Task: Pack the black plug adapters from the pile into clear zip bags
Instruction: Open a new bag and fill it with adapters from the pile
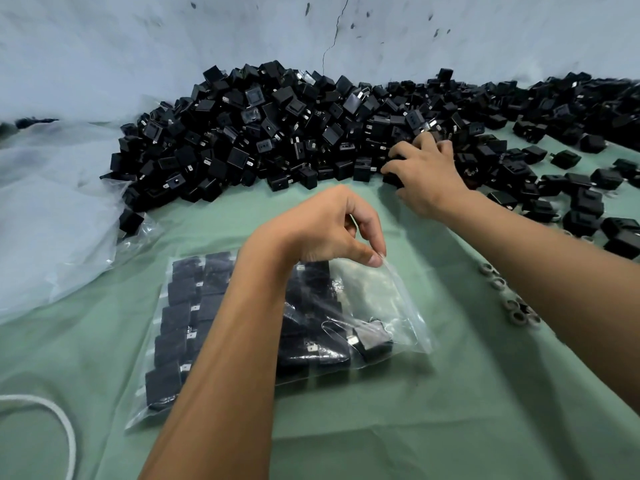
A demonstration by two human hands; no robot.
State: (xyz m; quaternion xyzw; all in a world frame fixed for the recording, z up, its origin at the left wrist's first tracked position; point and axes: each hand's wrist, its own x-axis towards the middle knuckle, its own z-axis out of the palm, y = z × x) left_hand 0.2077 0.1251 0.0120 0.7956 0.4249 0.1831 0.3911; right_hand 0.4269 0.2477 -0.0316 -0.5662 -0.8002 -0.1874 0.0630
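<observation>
pinching the upper right corner of the clear zip bag [377, 306] between thumb and forefinger, your left hand [329, 230] sits just below the centre of the view, its other fingers curled in and holding nothing else. the bag lies flat on the green table cover [450, 410] at about 6 o'clock, its mouth lifted at that corner. packed adapters [180, 323] stand in neat rows in the bag's left part, with a few looser ones toward its right side. your right hand [426, 178] reaches to 2 o'clock, palm down, fingers spread and bent over adapters at the near edge of the pile [277, 133]; whether it grips any of them cannot be told. the pile fills the far side from 10 o'clock to 2 o'clock against a pale wall [138, 46], thinning into scattered adapters [588, 202] at 3 o'clock. loose clear plastic sheeting [52, 209] lies at 9 o'clock, touching the pile's left end. a white cord [65, 427] curves at 8 o'clock. small grey rings [509, 299] lie near your right forearm at 4 o'clock.
</observation>
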